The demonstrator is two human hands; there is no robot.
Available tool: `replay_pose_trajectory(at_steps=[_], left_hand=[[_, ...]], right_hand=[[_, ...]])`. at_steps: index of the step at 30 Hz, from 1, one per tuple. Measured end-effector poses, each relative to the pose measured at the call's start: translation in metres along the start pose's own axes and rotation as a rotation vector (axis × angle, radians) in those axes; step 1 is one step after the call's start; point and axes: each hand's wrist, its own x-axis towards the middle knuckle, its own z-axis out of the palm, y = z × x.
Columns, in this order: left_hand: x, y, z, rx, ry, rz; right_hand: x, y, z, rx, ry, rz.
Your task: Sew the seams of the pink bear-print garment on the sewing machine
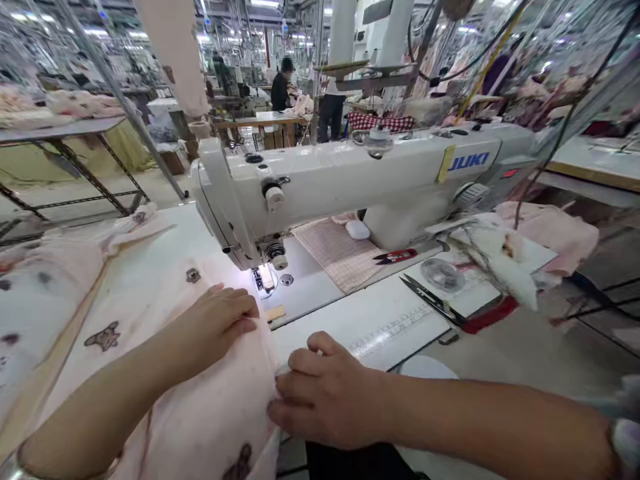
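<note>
Pale pink fabric (210,407) with brown animal prints lies across the table's left side and drapes toward me. On its right edge, just left of the presser foot (266,277), rests my left hand (225,323), fingers curled and closed on the cloth. Lower down the same edge, my right hand (330,393) pinches the fabric between thumb and fingers. The white sewing machine (330,180) stands directly ahead, its lamp lighting the needle area. How much cloth sits beneath the foot I cannot tell.
Right of the needle lie a checked cloth (340,253), red thread snips (396,257), black snips (433,300) and a clear round case (443,275). A ruler scale (393,331) runs along the front edge. Fabric scraps (550,233) hang at the right. People work further back.
</note>
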Motion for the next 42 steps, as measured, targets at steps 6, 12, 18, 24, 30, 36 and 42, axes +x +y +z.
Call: replay_pose_trajectory(at_steps=[6,12,18,24,30,36,42], left_hand=[[0.006,0.000,0.009,0.004,-0.003,0.007],[0.007,0.001,0.012,0.041,0.050,-0.033],[-0.002,0.027,0.034,0.170,0.303,-0.167],[-0.034,0.026,0.071,0.212,0.425,-0.026],[-0.018,-0.004,0.060,0.203,0.437,-0.015],[0.001,-0.014,0.050,0.177,0.432,-0.042],[0.002,-0.020,0.054,0.196,0.469,-0.021]], right_hand=[[-0.001,0.003,-0.004,-0.004,-0.016,0.008],[-0.002,0.002,0.003,-0.017,-0.050,0.034],[-0.002,0.003,0.001,0.021,-0.079,0.042],[0.005,0.012,-0.004,-0.021,-0.161,-0.007],[0.018,0.042,0.007,-0.067,-0.209,-0.074],[0.023,0.063,0.015,-0.042,-0.267,-0.077],[0.020,0.061,0.021,-0.030,-0.244,-0.011]])
